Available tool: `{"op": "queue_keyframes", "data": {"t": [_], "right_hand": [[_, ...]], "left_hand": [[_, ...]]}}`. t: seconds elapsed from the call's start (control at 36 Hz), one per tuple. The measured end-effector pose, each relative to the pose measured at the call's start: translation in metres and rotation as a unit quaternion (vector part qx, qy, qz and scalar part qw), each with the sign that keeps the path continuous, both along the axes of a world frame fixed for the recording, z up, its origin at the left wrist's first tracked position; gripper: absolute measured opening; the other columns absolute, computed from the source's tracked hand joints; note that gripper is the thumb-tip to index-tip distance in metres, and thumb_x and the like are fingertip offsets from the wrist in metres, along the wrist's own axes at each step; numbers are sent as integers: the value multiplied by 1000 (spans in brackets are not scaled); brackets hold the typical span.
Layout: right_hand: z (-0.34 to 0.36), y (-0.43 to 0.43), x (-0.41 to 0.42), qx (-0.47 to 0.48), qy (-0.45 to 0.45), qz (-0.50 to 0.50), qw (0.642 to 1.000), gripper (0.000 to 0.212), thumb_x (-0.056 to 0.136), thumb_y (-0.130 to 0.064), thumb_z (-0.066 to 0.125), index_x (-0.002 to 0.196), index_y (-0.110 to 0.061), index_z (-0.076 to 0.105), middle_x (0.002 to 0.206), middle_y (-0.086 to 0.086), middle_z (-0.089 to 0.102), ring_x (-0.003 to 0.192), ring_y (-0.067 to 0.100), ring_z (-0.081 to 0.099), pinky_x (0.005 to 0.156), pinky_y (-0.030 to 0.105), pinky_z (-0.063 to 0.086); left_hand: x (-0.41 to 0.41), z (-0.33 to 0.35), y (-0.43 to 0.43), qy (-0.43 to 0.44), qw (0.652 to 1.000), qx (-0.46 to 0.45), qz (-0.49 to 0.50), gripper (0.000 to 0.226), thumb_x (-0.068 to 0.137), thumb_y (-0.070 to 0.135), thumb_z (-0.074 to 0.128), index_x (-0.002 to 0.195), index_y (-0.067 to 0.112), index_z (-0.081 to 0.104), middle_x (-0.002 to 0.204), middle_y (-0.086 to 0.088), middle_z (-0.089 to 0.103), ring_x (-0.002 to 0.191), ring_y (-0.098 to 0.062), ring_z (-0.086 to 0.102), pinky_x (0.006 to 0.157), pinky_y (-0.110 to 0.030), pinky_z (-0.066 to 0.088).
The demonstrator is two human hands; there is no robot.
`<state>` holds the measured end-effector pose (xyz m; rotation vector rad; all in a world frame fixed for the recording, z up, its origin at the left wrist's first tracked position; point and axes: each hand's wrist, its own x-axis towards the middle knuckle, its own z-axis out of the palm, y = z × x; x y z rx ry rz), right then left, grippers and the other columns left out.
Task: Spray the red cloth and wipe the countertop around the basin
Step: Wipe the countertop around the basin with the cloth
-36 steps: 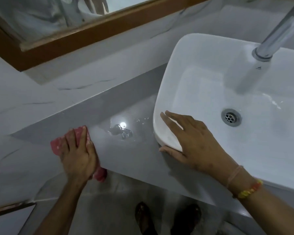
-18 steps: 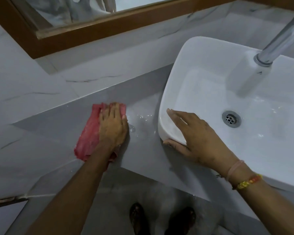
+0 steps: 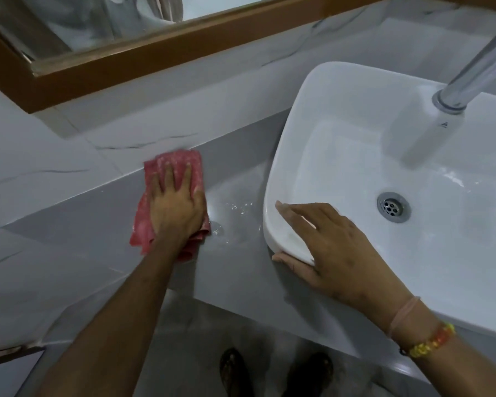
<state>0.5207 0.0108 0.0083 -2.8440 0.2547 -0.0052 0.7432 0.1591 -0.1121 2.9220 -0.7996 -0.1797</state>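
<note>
The red cloth (image 3: pixel 171 164) lies flat on the grey countertop (image 3: pixel 83 224), reaching the back wall left of the basin. My left hand (image 3: pixel 175 204) presses down on the cloth with fingers spread, covering its middle. The white basin (image 3: pixel 341 133) stands on the counter to the right. My right hand (image 3: pixel 332 247) rests on the basin's near left corner, fingers over the rim and thumb under it. Water drops (image 3: pixel 235 207) glisten on the counter between cloth and basin. No spray bottle is in view.
A chrome tap (image 3: pixel 476 70) reaches over the basin from the upper right, above the drain (image 3: pixel 393 207). A wood-framed mirror (image 3: pixel 155 47) hangs on the marble wall behind. Two feet (image 3: pixel 275 371) stand on the floor below the counter's front edge.
My left hand has slid the red cloth from the counter's front left edge back toward the wall and right toward the basin. My right hand has stayed on the basin's corner.
</note>
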Motion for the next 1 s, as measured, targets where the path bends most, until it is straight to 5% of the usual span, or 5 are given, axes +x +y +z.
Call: {"op": "queue_keyframes", "data": {"t": [0.22, 0.39, 0.58, 0.81, 1.0], "right_hand": [[3, 2, -1, -5, 10, -3, 1000, 68, 83, -49, 60, 136, -9, 46, 123, 11, 64, 108, 31, 60, 79, 46, 57], [2, 2, -3, 2, 8, -10, 1000, 68, 83, -52, 56, 134, -6, 47, 119, 11, 65, 104, 30, 62, 78, 47, 57], [-1, -1, 0, 6, -9, 5, 1000, 69, 85, -50, 55, 139, -9, 41, 120, 7, 63, 105, 27, 60, 74, 45, 58], [2, 1, 2, 16, 2, 13, 1000, 73, 86, -48, 54, 142, -4, 34, 116, 15, 64, 101, 32, 60, 75, 50, 57], [1, -1, 0, 16, 14, 9, 1000, 77, 86, -49, 54, 143, -3, 31, 116, 15, 64, 102, 33, 60, 76, 50, 56]], "left_hand": [[-63, -6, -49, 0, 977, 54, -207, 58, 100, 45, 17, 152, 26, 1, 164, -3, 7, 150, -30, -9, 121, -50, 0], [-100, -7, 50, 46, 983, 5, -175, 55, 99, 42, 9, 152, 26, 7, 162, -5, 7, 151, -23, -1, 122, -48, 11], [3, 2, 49, -1, 999, 22, -24, 58, 97, 33, 18, 151, 13, 19, 158, -19, 23, 149, -33, 12, 122, -51, 8], [-86, 0, -51, 26, 983, -72, -168, 59, 95, 37, 42, 147, 14, 32, 154, -15, 34, 146, -40, 20, 120, -52, 18], [-130, -3, 66, 60, 990, 0, -130, 55, 98, 39, 14, 152, 24, 16, 162, -8, 11, 150, -30, 3, 122, -50, 13]]}}
